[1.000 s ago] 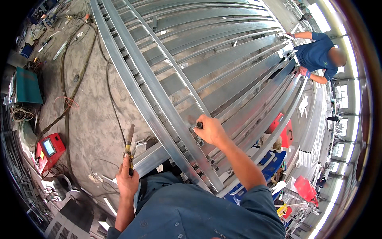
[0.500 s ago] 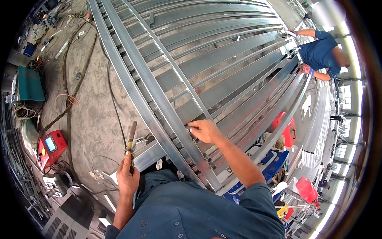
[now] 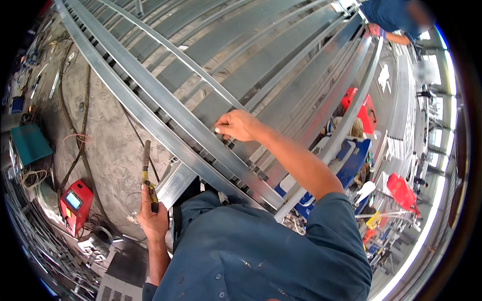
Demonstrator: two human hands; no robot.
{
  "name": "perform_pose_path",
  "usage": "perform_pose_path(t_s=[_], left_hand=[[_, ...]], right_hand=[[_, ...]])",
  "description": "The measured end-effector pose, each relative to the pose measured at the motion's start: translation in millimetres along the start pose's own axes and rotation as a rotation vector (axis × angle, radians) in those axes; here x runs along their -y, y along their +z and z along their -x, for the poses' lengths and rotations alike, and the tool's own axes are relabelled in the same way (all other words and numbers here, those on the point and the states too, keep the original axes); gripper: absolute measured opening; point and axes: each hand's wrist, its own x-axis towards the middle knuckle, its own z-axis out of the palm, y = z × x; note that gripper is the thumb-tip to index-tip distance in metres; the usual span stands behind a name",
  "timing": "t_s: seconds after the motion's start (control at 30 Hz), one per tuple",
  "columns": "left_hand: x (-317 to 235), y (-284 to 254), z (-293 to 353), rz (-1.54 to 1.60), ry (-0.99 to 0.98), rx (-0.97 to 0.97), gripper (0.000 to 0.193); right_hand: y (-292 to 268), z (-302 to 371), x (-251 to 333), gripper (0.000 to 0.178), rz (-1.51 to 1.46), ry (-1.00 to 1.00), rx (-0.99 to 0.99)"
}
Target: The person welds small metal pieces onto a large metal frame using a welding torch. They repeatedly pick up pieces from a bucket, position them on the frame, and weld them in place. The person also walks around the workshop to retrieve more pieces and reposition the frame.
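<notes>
Wrapped around the yellow and black handle of a welding torch [image 3: 145,160] is my left hand [image 3: 153,218], left of the frame's near corner. The torch's brown tubular nozzle points up and away. My right hand [image 3: 238,125] reaches over the silvery metal frame [image 3: 165,113], its thumb and fingers curled together just beyond the second long rail. Whatever lies between those fingertips is hidden or too small to name. Small dark pieces sit in the gap between the two near rails, and several flat crossbars run beneath the rails.
A person [image 3: 389,17] works at the frame's far right corner. On the left are a red welding machine [image 3: 75,205], a teal box [image 3: 31,143] and cables [image 3: 85,100] on the concrete floor. Right of the frame stand a red case [image 3: 364,113] and a blue cart [image 3: 354,160].
The view has shifted, and the frame now lies further left and up. My right hand keeps its curled fingers over the rails. The torch stays in my left hand.
</notes>
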Motion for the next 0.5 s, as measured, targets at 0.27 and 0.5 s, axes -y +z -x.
perform_pose_path(t_s=[0.27,0.5], left_hand=[[-13.8,-5.7,0.8,-0.016,0.015,0.114,0.083],[-41.2,-2.8,0.6,0.014,0.105,0.186,0.078]], right_hand=[[-6.9,6.1,7.6,0.033,-0.048,0.040,0.012],[-6.5,3.4,6.6,0.032,0.014,0.013,-0.009]])
